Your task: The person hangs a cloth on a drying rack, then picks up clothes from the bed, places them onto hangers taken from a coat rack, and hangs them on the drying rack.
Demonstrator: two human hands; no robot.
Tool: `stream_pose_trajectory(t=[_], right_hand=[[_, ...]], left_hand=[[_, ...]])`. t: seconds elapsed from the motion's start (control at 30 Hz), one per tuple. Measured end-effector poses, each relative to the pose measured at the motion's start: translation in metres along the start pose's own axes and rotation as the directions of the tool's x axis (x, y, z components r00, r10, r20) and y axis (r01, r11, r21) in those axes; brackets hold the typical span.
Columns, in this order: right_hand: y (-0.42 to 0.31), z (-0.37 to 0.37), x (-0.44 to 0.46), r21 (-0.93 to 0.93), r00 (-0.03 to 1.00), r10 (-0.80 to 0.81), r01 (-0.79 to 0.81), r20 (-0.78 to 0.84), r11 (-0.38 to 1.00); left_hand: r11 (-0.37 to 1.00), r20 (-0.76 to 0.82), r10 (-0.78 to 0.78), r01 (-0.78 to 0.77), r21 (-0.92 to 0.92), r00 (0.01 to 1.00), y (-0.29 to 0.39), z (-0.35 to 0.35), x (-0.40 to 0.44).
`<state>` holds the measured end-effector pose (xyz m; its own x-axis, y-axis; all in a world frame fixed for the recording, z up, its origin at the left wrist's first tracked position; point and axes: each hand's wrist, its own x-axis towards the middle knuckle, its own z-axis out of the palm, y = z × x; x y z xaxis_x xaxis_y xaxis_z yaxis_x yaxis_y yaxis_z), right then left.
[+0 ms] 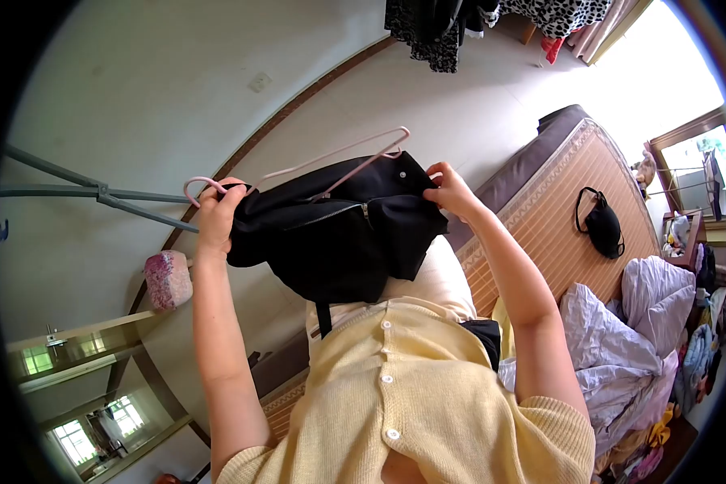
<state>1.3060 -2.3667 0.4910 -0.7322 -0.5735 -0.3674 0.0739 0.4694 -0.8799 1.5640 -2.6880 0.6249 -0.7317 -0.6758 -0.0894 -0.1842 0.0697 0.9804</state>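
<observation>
A black garment (339, 242) with a zipper and a snap button hangs in front of my lap, spread between both hands. A pink hanger (339, 157) lies partly inside it, its far end sticking out above the fabric and its hook at the left. My left hand (218, 216) is closed around the hanger near the hook, together with the garment's left edge. At the garment's right edge, my right hand (449, 190) pinches the black fabric between thumb and fingers.
A bed with a woven mat (540, 218) is at the right, bearing a black bra (602, 226) and a crumpled pale quilt (613, 347). Grey metal poles (97, 192) reach in from the left above a pink-white fuzzy object (168, 279). Dark clothes (436, 36) hang at the top.
</observation>
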Motion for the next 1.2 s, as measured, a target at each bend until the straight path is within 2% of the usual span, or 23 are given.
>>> stream_pose_trajectory(t=[0.07,0.13,0.23,0.3,0.33,0.4,0.47,0.57,0.63,0.67,0.7,0.77,0.8,0.9,0.93,1.03,1.07,1.1,1.17,1.2], right_hand=[[-0.007,0.000,0.004,0.267,0.983,0.082,-0.125,0.166,0.956],[-0.020,-0.007,0.008,0.527,0.944,0.114,-0.271,0.310,0.805],[-0.045,-0.027,0.004,0.802,0.982,-0.049,-0.118,0.181,0.586],[-0.075,-0.043,-0.016,0.842,0.964,-0.209,-0.029,0.167,0.538],[-0.095,-0.045,-0.029,0.845,0.969,-0.213,0.012,0.121,0.534],[-0.122,-0.049,-0.041,0.811,0.969,-0.243,0.108,0.043,0.575],[-0.135,-0.056,-0.046,0.726,0.953,-0.300,0.223,-0.024,0.651],[-0.149,-0.057,-0.049,0.540,0.894,-0.395,0.445,-0.212,0.714],[-0.155,-0.058,-0.047,0.509,0.889,-0.357,0.457,-0.285,0.730],[-0.156,-0.058,-0.047,0.519,0.889,-0.342,0.456,-0.304,0.724],[-0.160,-0.059,-0.046,0.528,0.887,-0.330,0.459,-0.324,0.715],[-0.168,-0.056,-0.054,0.505,0.868,-0.384,0.496,-0.314,0.707],[-0.172,-0.053,-0.059,0.508,0.855,-0.427,0.519,-0.294,0.688],[-0.176,-0.046,-0.066,0.497,0.818,-0.503,0.571,-0.278,0.653],[-0.179,-0.043,-0.069,0.468,0.799,-0.523,0.599,-0.295,0.650],[-0.183,-0.035,-0.071,0.398,0.748,-0.552,0.663,-0.368,0.634],[-0.185,-0.027,-0.076,0.397,0.731,-0.564,0.682,-0.383,0.615],[-0.189,-0.020,-0.078,0.395,0.711,-0.580,0.703,-0.397,0.591],[-0.185,-0.002,-0.096,0.419,0.686,-0.645,0.722,-0.337,0.550],[-0.180,0.005,-0.106,0.402,0.695,-0.664,0.711,-0.275,0.577]], left_hand=[[0.999,0.005,-0.011,0.011,0.033,1.000,0.004,0.003,-0.004],[0.998,0.006,0.004,-0.005,0.061,1.000,0.015,0.012,-0.012],[0.979,0.022,0.058,-0.061,0.192,0.998,0.029,0.015,-0.019],[0.952,0.019,0.101,-0.102,0.290,0.995,0.036,0.014,-0.022],[0.929,0.052,0.108,-0.120,0.350,0.993,0.041,0.012,-0.023],[0.938,0.076,0.137,-0.154,0.312,0.988,0.048,0.012,-0.025],[0.936,0.108,0.167,-0.192,0.296,0.980,0.059,0.016,-0.026],[0.939,0.143,0.181,-0.214,0.269,0.973,0.081,0.020,-0.029],[0.966,0.158,0.140,-0.170,0.195,0.977,0.089,0.017,-0.032],[0.961,0.220,0.128,-0.176,0.215,0.967,0.091,0.011,-0.030],[0.948,0.204,0.171,-0.218,0.233,0.964,0.093,0.012,-0.030],[0.920,0.158,0.251,-0.286,0.266,0.955,0.093,0.019,-0.034],[0.887,0.169,0.221,-0.270,0.374,0.961,0.098,0.021,-0.033],[0.891,0.093,0.221,-0.240,0.385,0.971,0.088,0.026,-0.022],[0.904,0.079,0.171,-0.189,0.384,0.982,0.090,0.027,-0.020],[0.868,0.192,0.080,-0.163,0.470,0.978,0.088,0.032,-0.016],[0.811,0.267,0.111,-0.242,0.533,0.957,0.085,0.037,-0.016],[0.797,0.254,0.126,-0.251,0.550,0.959,0.085,0.045,-0.014],[0.765,0.224,0.157,-0.262,0.588,0.962,0.085,0.057,-0.011],[0.819,0.163,0.175,-0.236,0.523,0.971,0.080,0.054,-0.002]])
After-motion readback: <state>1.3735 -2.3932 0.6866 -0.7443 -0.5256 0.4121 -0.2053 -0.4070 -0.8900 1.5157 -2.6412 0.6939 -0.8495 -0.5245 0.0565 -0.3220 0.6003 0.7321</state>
